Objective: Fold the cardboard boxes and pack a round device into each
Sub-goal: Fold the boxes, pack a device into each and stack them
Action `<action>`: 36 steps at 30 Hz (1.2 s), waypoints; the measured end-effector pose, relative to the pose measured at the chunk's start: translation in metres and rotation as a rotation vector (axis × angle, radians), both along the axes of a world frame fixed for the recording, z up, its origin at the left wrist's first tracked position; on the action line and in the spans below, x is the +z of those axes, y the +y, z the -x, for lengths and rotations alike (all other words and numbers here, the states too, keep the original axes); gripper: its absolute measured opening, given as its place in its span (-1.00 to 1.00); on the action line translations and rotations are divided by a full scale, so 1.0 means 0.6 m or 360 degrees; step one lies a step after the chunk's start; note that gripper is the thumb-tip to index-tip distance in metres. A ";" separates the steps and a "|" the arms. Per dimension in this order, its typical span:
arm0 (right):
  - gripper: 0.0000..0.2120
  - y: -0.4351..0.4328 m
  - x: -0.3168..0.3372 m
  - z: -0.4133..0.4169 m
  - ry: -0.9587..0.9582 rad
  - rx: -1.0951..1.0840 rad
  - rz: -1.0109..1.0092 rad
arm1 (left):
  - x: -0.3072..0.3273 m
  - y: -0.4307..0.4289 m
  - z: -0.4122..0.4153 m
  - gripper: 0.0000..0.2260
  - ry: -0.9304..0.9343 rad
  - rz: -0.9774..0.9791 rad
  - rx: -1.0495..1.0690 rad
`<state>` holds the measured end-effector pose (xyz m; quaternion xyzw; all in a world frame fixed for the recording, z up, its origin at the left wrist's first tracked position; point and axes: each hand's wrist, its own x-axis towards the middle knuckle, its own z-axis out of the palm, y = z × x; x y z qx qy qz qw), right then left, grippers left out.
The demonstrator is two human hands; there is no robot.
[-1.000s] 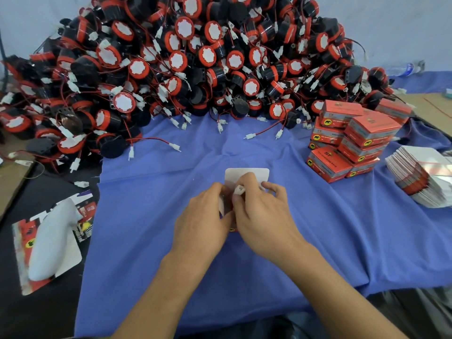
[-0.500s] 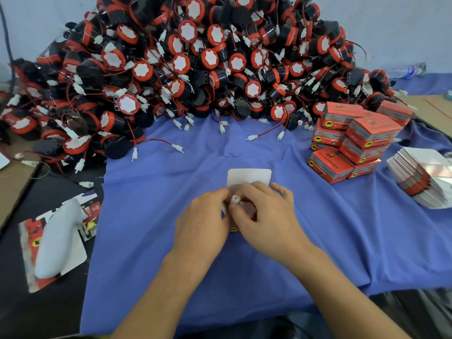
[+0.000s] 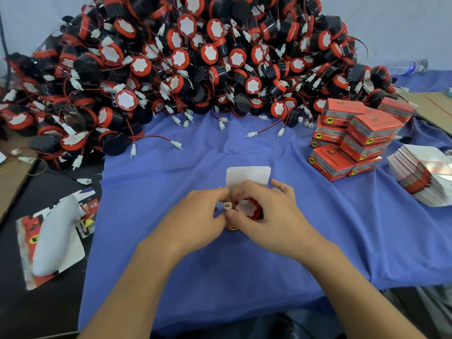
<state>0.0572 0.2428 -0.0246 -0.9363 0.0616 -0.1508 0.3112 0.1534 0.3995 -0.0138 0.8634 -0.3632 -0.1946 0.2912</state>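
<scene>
Now right hand point(image 3: 269, 221) grip curled round red round device point(image 3: 247, 208) over cardboard box point(image 3: 248, 174); left hand point(image 3: 195, 217) grip curled beside white connector point(image 3: 227, 206), hold unclear.

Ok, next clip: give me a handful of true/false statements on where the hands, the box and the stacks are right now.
1. Both the left hand and the right hand are at the box on the blue cloth. True.
2. The box's top is folded shut. False: the white flap stands open behind the hands.
3. A round device with a red rim sits under the right hand's fingers. True.
4. The closed orange boxes are stacked on the person's left. False: the orange boxes stand on the right.
</scene>
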 end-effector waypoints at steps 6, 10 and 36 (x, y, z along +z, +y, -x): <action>-0.82 0.003 0.005 0.008 0.0011 0.0070 0.0006 | 0.002 0.004 -0.005 -0.75 -0.0017 -0.0125 0.0018; -0.96 0.012 0.005 0.003 -0.0002 0.0111 0.0056 | 0.004 0.000 -0.003 -0.73 -0.0083 -0.0163 0.0080; -0.66 0.001 0.003 -0.005 0.0375 0.0077 0.0326 | -0.076 0.013 -0.018 -0.62 0.0517 0.0725 0.0017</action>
